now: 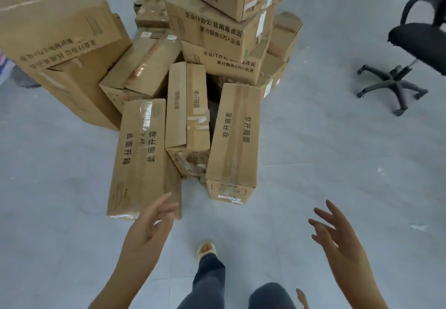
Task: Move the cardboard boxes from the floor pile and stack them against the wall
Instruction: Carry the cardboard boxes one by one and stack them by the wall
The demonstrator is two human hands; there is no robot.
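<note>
A pile of brown cardboard boxes covers the grey floor ahead. Three long boxes lie nearest me: a left one (141, 156), a torn middle one (187, 115) and a right one (233, 139). Behind them a big box (60, 41) stands at the left and a stack of printed boxes (217, 26) rises in the middle. My left hand (149, 226) reaches forward with relaxed fingers, just over the near end of the left long box, holding nothing. My right hand (335, 234) hovers open over bare floor, to the right of the right long box.
A black office chair (407, 50) on wheels stands at the far right. My foot in a light sandal (207, 248) and my jeans-clad legs are below the pile. Blue-striped fabric (6, 67) shows at the left edge. Grey floor tiles spread right and left of the boxes.
</note>
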